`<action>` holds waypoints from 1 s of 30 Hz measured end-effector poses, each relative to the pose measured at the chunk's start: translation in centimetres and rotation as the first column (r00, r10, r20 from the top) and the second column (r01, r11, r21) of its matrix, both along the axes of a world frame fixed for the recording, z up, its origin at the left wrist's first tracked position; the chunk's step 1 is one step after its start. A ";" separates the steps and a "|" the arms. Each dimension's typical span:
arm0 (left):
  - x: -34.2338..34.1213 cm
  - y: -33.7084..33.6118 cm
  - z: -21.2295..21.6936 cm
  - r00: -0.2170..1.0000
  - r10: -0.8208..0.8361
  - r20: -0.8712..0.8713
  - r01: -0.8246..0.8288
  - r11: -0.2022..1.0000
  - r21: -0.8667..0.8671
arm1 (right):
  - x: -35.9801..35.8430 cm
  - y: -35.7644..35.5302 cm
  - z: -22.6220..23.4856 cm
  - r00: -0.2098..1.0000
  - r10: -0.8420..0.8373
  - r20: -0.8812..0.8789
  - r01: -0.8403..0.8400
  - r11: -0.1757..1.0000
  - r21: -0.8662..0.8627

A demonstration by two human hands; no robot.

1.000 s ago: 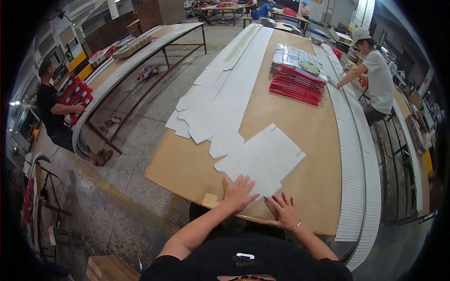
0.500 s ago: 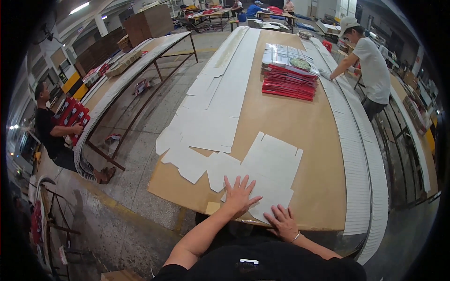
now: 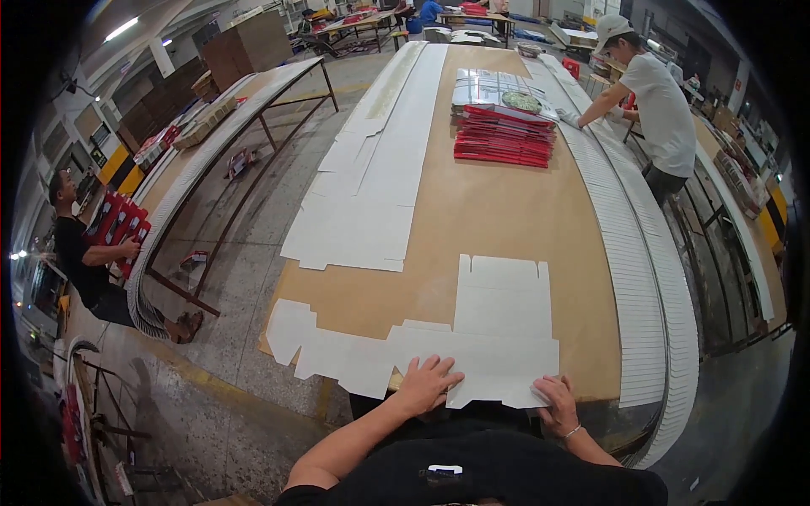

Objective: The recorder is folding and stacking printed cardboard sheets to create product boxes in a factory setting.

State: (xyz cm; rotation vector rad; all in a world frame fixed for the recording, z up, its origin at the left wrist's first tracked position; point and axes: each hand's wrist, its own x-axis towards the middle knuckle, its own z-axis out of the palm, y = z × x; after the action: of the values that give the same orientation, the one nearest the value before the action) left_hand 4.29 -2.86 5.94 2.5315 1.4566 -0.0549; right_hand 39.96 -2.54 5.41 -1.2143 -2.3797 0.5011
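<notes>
A flat white die-cut cardboard box blank (image 3: 506, 354) lies along the near edge of the brown-topped table (image 3: 498, 211). It has side flaps, and a square panel points away from me. My left hand (image 3: 426, 386) rests on the near edge of the blank, left of its middle, with its fingers out and partly spread. At the near right corner my right hand (image 3: 557, 403) has its fingers bent over the edge, gripping the blank; its thumb is hard to see. Beyond lies a stack of white blanks (image 3: 363, 211) on the table's left side.
A pile of red folded cartons (image 3: 504, 139) stands farther up the table. White corrugated strips (image 3: 629, 304) line its right side. At the right, a person (image 3: 662, 110) in white leans over. At the left, another person (image 3: 80, 253) holds red cartons beside a second table (image 3: 202, 152).
The blank has turned and come away from the stack, so it now lies across the near edge. My right hand has moved right to its corner; my left hand has drawn nearer to me.
</notes>
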 end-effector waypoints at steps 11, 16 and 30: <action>3.9 0.0 -4.2 0.722 0.294 0.626 -0.465 0.877 0.125 | -4.6 5.0 -0.4 0.813 -0.569 -0.126 0.573 0.820 -0.010; 4.4 -0.3 -1.4 0.938 0.031 0.345 -0.135 0.950 0.281 | -9.8 4.8 -0.7 0.973 0.146 -0.178 -0.110 0.974 0.198; 3.3 0.8 0.2 0.936 0.342 0.085 -0.328 0.934 -0.140 | -10.0 3.0 -1.5 0.959 0.189 -0.214 -0.177 0.982 0.071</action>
State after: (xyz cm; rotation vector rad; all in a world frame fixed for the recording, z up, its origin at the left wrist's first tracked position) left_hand 7.56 -2.08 6.16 2.1218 1.7595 0.0456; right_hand 29.91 0.46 3.87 -0.8710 -2.3089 0.5951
